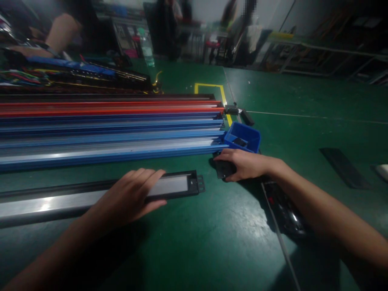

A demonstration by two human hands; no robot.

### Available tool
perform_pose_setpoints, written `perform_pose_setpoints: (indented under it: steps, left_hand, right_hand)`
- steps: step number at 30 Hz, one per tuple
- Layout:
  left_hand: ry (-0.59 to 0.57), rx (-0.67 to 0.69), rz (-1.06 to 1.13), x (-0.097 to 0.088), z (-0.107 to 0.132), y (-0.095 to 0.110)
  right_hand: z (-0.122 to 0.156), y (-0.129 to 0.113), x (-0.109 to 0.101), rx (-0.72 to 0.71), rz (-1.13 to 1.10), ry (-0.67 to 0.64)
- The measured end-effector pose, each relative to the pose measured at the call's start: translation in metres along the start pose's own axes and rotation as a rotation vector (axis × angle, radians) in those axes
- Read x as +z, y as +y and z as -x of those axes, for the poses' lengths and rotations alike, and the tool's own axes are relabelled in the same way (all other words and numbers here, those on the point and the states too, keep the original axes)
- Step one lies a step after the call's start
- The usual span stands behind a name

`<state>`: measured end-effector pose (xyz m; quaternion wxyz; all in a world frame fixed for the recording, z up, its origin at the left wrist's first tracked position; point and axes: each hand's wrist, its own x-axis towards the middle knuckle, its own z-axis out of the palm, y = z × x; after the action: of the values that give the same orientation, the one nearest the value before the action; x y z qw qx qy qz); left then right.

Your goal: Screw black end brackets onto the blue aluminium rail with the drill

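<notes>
My left hand lies flat, fingers stretched out, on a long black rail with a silvery inner strip, close to its right end. My right hand reaches further right and closes over a small black part on the green floor. A small blue bin holding a dark piece stands just beyond my right hand.
A stack of long blue, red and black rails lies behind the black rail. A black strip with buttons lies under my right forearm. Another dark flat piece is at right. Another person's arm and benches are in the background.
</notes>
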<state>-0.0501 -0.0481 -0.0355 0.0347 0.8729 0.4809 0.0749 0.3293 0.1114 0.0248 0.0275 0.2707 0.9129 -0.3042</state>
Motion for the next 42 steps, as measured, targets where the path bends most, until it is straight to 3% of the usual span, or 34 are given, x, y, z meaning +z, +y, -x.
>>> perform_pose_setpoints:
  steps: [3,6,10,15,30,42]
  left_hand:
    - [-0.015,-0.024,0.01,-0.003,-0.003,0.003]
    - [-0.009,-0.025,0.009,-0.005,-0.005,0.004]
    - [-0.012,-0.04,0.007,-0.006,-0.005,0.006]
    - [-0.007,-0.04,-0.006,-0.007,-0.007,0.007]
    - [-0.009,-0.032,-0.021,-0.005,-0.006,0.006]
    - [0.037,-0.019,-0.071,-0.008,-0.006,0.01]
  right_hand:
    - [0.003,0.002,-0.005,0.027,-0.044,0.011]
    - [0.008,0.002,-0.008,0.042,-0.292,0.009]
    - [0.007,0.002,-0.004,0.039,-0.609,-0.129]
    - [0.003,0.002,0.006,-0.003,-0.797,-0.216]
    - [0.006,0.004,0.007,-0.007,-0.986,-0.245]
    - [0.007,0.001,0.007,-0.026,-0.951,-0.277]
